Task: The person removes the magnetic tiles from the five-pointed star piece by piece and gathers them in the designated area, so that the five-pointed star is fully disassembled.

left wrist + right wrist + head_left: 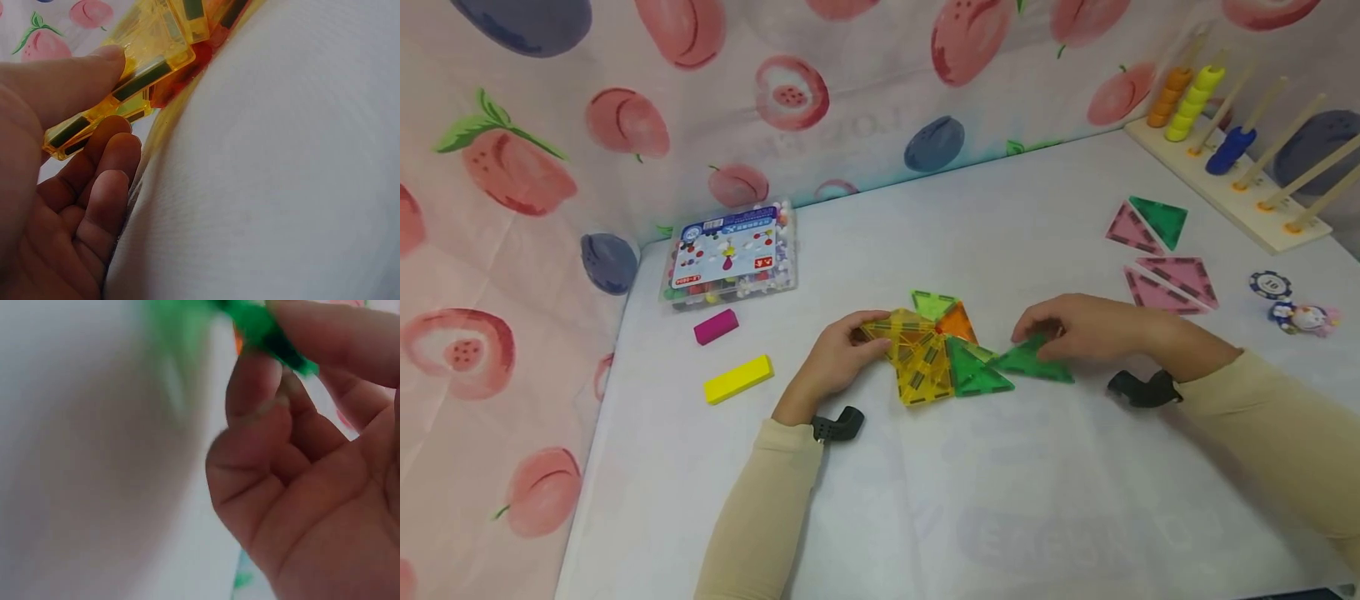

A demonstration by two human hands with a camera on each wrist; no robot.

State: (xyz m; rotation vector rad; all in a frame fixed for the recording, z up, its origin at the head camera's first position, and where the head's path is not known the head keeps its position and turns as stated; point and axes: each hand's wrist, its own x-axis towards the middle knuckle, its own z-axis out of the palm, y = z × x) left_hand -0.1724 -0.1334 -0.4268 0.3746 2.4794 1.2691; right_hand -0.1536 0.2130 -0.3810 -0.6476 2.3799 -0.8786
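A cluster of translucent magnetic tiles lies mid-table: yellow tiles (pixel 925 375), an orange tile (pixel 957 322), a light green tile (pixel 933 305) and a dark green triangle (pixel 976 377). My left hand (pixel 833 360) pinches a yellow triangular tile (pixel 134 81) at the cluster's left side, thumb on top and fingers beneath. Between thumb and fingers, my right hand (pixel 1093 329) grips a second green triangular tile (pixel 1030 360). One corner of that tile reaches the cluster's right edge in the head view. Only a blurred part of it shows in the right wrist view.
Pink triangle tiles (pixel 1165 293) and another green triangle (pixel 1161 221) lie at right, near a poker chip (pixel 1270 285) and a small figurine (pixel 1303 317). Behind is a peg board (pixel 1210 167). At left are a plastic box (pixel 726 250), a magenta block (pixel 716 327) and a yellow block (pixel 738 380).
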